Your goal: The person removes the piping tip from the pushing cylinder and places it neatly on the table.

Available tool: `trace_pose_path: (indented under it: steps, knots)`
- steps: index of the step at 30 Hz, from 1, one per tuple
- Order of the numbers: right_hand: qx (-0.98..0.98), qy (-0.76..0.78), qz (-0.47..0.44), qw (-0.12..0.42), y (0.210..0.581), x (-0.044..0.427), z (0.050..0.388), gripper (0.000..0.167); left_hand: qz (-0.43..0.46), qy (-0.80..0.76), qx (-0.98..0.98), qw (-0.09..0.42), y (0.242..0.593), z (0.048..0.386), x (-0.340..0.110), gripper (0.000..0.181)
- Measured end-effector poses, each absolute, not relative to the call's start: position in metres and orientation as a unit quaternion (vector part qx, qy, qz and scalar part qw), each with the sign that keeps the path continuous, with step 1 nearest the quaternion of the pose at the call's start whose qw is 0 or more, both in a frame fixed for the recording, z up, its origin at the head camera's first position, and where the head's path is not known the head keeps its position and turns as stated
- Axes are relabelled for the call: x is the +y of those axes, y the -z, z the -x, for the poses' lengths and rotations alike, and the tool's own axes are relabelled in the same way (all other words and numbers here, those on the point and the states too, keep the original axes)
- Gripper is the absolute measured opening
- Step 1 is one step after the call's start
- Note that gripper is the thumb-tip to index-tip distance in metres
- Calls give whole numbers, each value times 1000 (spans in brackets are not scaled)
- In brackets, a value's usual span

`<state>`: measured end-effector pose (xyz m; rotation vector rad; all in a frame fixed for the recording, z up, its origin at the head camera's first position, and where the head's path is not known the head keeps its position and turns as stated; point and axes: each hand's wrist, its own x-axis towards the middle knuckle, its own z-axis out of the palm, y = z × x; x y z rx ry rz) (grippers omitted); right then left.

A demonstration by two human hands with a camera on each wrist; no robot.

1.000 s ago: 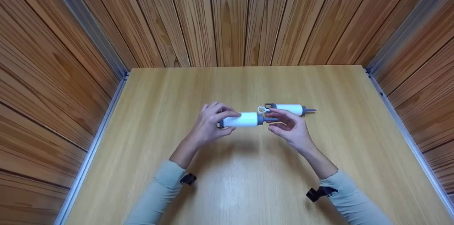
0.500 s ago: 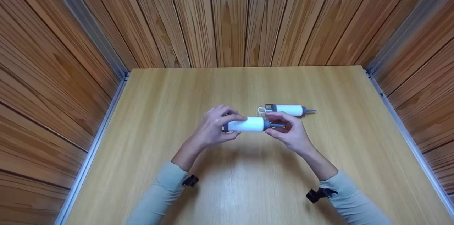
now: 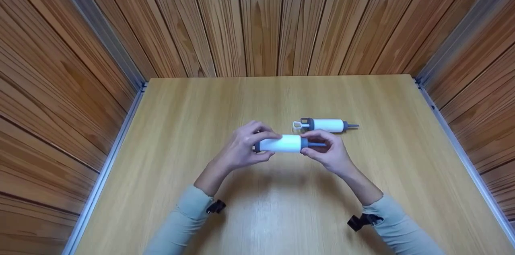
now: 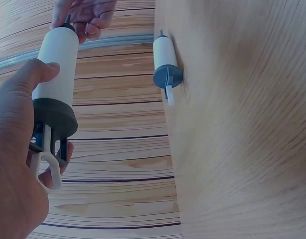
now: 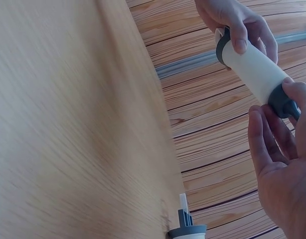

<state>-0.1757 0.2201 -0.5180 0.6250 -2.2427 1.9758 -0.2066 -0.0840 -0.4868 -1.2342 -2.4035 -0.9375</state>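
A white cylinder with dark grey ends and a thin grey nozzle is held level above the table, nozzle to the right. The left hand grips its rear end, thumb and fingers on opposite sides of the body. At the nozzle end, the right hand pinches the grey cap between thumb and fingertips. In the left wrist view, a white loop handle and grey struts stick out from the rear of the held cylinder.
A second, similar cylinder lies on the wooden table just behind the right hand, its loop handle to the left and nozzle to the right. Wood-panelled walls with metal edge strips enclose the table at the back and both sides.
The held cylinder and left hand have moved right and slightly toward the person. The right hand's fingers, earlier around the thin nozzle, have closed on the grey cap.
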Motion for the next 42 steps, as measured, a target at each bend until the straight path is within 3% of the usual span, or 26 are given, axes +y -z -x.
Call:
trace_pose_path:
  steps: [10,18,31,42]
  knots:
    - [-698,-659,-277,42,519,222,178,34,439,316,-829,141,484,205,-85,43]
    - [-692,-664,-280,36,516,221,179,32,446,344,-816,131,483,206,-87,45]
    - [-695,-669,-262,39,512,215,172,32,453,351,-804,160,478,205,-84,39]
    - [-685,-670,-281,46,509,217,173,33,443,373,-807,115,474,206,-84,36]
